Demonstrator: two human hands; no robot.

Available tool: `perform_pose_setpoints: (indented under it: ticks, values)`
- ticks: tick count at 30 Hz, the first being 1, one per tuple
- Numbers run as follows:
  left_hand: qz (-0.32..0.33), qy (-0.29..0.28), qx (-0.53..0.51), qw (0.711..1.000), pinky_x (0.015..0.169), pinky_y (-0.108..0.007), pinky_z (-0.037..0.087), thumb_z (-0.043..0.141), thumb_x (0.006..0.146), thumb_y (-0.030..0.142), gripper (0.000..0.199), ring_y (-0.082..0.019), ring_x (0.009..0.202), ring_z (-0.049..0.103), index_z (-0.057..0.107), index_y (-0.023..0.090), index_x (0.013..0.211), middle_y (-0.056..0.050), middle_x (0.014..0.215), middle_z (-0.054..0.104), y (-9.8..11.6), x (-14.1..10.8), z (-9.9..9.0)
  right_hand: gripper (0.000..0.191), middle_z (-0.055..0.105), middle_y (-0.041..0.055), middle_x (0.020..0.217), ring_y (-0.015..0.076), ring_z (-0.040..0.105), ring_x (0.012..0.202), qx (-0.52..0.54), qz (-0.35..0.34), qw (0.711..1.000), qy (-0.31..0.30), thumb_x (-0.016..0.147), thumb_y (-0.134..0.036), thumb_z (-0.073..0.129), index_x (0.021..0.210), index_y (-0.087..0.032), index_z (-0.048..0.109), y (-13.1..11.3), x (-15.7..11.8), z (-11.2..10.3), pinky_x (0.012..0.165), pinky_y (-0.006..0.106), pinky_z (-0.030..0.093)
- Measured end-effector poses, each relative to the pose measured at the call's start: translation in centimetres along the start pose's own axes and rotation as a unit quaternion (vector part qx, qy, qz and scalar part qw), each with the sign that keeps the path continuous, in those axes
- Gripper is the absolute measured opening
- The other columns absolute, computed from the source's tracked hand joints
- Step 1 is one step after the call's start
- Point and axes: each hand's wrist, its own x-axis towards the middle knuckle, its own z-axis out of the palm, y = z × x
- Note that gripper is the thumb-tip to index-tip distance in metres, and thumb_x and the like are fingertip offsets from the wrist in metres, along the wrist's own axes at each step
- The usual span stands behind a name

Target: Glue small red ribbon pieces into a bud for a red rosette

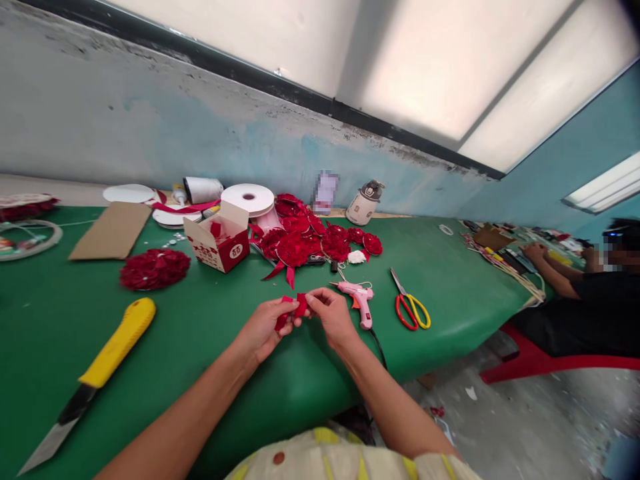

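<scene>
Both my hands meet over the green table near its front edge. Fingers of my left hand pinch a red piece of ribbon. Between the fingertips of my right hand is another small piece of red ribbon, close against the first; whether the two pieces are joined I cannot tell. A pink glue gun lies just right of my right hand, its black cord running off the edge. Behind my hands are a small open red and white box and a heap of red ribbon flowers.
Scissors with red and yellow handles lie to the right. A yellow-handled knife and a red ribbon flower are on the left. White ribbon spools, cardboard and a bottle stand along the wall. Another person sits far right.
</scene>
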Motion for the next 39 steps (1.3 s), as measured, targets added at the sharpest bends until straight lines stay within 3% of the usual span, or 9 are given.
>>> perform_pose_setpoints:
  ticks: [9, 19, 27, 33, 39]
  values:
    - [0.022, -0.022, 0.04, 0.999, 0.039, -0.015, 0.026, 0.071, 0.065, 0.019, 0.016, -0.006, 0.053, 0.047, 0.065, 0.011, 0.076, -0.006, 0.071, 0.064, 0.1, -0.1, 0.2, 0.017, 0.058, -0.0022, 0.053, 0.0106, 0.052, 0.049, 0.057, 0.03, 0.998, 0.008, 0.065, -0.03, 0.071, 0.068, -0.015, 0.062, 0.3, 0.2, 0.1, 0.051, 0.024, 0.04]
    - [-0.002, 0.061, 0.109, 0.992, 0.037, -0.015, 0.016, 0.074, 0.063, 0.033, 0.03, -0.003, 0.043, 0.036, 0.063, 0.012, 0.081, 0.004, 0.058, 0.052, 0.0, 0.0, 0.0, 0.018, 0.055, -0.0026, 0.05, 0.0087, 0.047, 0.044, 0.141, 0.092, 0.986, 0.017, 0.059, -0.027, 0.073, 0.064, -0.015, 0.06, 0.2, 0.4, -0.3, 0.041, 0.021, 0.032]
    - [-0.002, 0.03, 0.067, 0.997, 0.036, -0.016, 0.013, 0.073, 0.064, 0.026, 0.022, -0.002, 0.042, 0.033, 0.061, 0.011, 0.076, 0.005, 0.055, 0.049, 0.2, -0.1, 0.0, 0.025, 0.058, 0.0007, 0.055, 0.0102, 0.05, 0.047, 0.185, 0.129, 0.974, -0.026, 0.068, -0.037, 0.071, 0.067, -0.014, 0.061, 0.1, 0.0, -0.2, 0.042, 0.021, 0.036]
    - [0.0, 0.015, 0.055, 0.998, 0.036, -0.016, 0.012, 0.069, 0.068, 0.026, 0.018, -0.002, 0.041, 0.031, 0.059, 0.012, 0.073, 0.005, 0.052, 0.045, 0.2, -0.2, -0.1, 0.032, 0.06, 0.0025, 0.061, 0.0104, 0.053, 0.051, 0.194, 0.108, 0.974, -0.047, 0.075, -0.045, 0.065, 0.073, -0.013, 0.064, -0.4, -0.8, -0.3, 0.045, 0.021, 0.039]
    - [0.004, 0.011, 0.069, 0.998, 0.038, -0.017, 0.011, 0.067, 0.071, 0.027, 0.018, -0.002, 0.041, 0.028, 0.058, 0.012, 0.072, 0.006, 0.049, 0.043, 0.3, -0.4, 0.1, 0.021, 0.059, -0.0003, 0.056, 0.0097, 0.052, 0.052, 0.148, 0.075, 0.985, -0.042, 0.067, -0.031, 0.075, 0.069, -0.014, 0.064, -0.3, -1.2, -0.2, 0.049, 0.021, 0.04]
